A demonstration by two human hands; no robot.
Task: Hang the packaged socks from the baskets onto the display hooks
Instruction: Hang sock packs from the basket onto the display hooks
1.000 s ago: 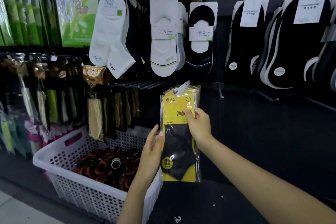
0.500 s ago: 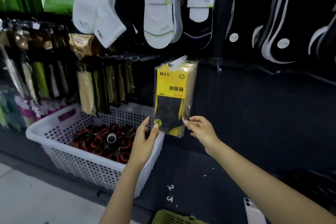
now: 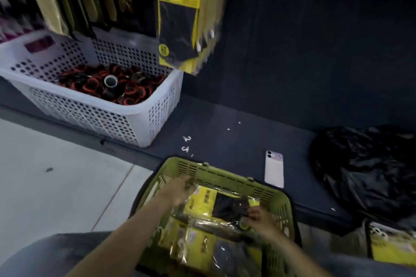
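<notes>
Several packaged socks (image 3: 202, 238) lie overlapping in the green basket (image 3: 225, 175) at the near centre, just beside the dark ledge (image 3: 225, 119). They are yellow cards with black socks under glossy film. At least four can be made out, but glare and overlap hide the true count.

The right hand (image 3: 258, 218) has its fingers curled on the right edge of the top pack (image 3: 225, 204), pinching it. The left hand (image 3: 177, 189) reaches to that pack's far-left corner by the basket's far wall; blur hides whether its fingers grip or merely touch.

By my reading this is the pick-up step, with one pack being taken for hanging. The next move calls for lifting it free of the slippery packs beneath, finding its hanger, and raising it up and far to where the hung packs (image 3: 180, 18) dangle — a blurred, fanned bunch I cannot count, its hook out of view.

Counted outward:
- Two hands.
- Two baskets — the green one and a white perforated basket (image 3: 94, 108) at far left, holding red-and-black rolled goods (image 3: 126, 87) too many to count.
- Two small white hooks (image 3: 186, 144) on the ledge, just beyond the green basket.
- One pale phone (image 3: 274, 168) to the right of them.
- One black plastic bag (image 3: 364, 175) further right.
- One more yellow pack (image 3: 391, 252) at the near right edge.
</notes>
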